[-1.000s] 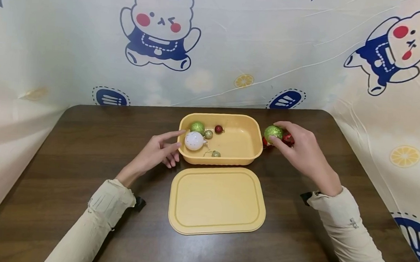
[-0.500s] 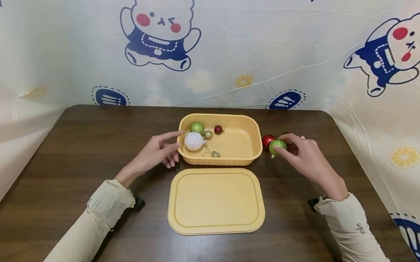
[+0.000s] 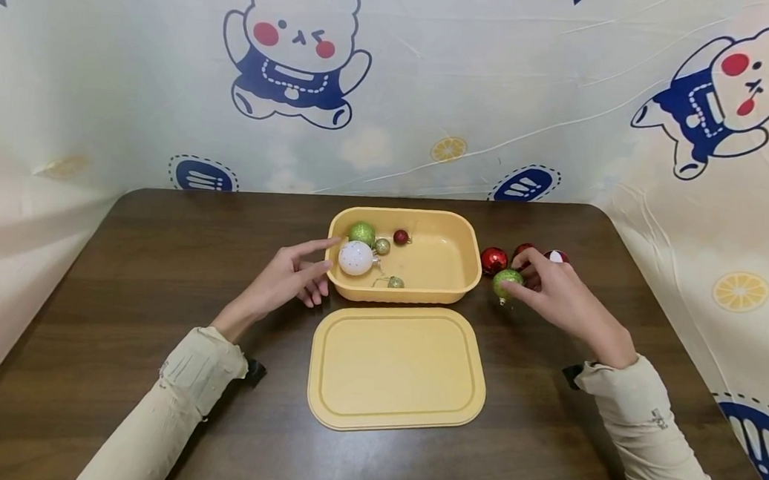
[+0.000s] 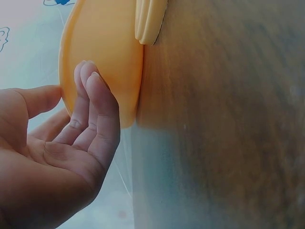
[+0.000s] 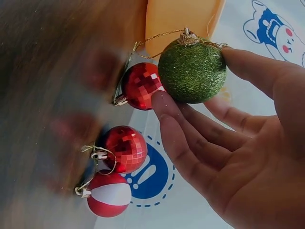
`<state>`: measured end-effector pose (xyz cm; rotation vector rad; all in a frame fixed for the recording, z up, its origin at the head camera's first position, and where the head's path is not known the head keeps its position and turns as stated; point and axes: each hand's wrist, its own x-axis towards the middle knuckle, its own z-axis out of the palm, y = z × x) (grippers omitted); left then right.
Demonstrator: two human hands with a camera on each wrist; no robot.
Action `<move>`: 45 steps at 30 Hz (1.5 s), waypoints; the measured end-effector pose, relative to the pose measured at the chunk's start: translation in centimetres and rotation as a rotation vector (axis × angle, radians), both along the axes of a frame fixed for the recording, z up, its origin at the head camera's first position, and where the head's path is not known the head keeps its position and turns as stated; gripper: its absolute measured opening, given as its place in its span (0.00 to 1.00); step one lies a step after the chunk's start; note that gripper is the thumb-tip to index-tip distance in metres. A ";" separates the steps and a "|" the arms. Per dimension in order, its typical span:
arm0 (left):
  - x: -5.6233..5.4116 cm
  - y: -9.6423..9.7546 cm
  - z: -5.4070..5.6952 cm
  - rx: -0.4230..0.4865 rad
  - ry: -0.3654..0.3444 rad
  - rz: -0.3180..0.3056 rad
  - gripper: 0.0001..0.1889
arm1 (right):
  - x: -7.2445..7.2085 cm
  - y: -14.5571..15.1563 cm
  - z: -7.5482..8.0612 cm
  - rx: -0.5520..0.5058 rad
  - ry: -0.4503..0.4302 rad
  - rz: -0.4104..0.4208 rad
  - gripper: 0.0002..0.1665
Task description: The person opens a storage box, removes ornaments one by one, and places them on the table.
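Between the thumb and fingers of my right hand is a glittery green Christmas bauble, its gold cap and string showing in the right wrist view. It sits just outside the right end of a yellow plastic box. Close by lie two faceted red baubles and a red-and-white striped bauble. My left hand rests at the box's left end, thumb and forefinger at the rim, the other fingers loosely bent. Inside are a white bauble, another green bauble and several tiny ones.
The yellow lid lies flat on the dark wooden table, in front of the box. A printed cloth hangs behind the table and along its sides.
My right hand has brought the green bauble down and slightly toward me, beside the box, uncovering more of the red baubles behind it. The left hand stays at the box.
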<state>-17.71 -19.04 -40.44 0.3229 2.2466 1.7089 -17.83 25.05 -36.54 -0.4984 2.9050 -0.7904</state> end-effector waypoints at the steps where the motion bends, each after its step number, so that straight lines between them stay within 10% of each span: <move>1: 0.0 0.0 0.0 -0.001 -0.001 0.001 0.26 | 0.0 0.0 0.0 0.007 -0.003 0.003 0.24; 45: 0.0 0.0 -0.1 0.007 -0.003 0.000 0.26 | -1.5 1.5 -2.9 0.117 0.096 -0.104 0.21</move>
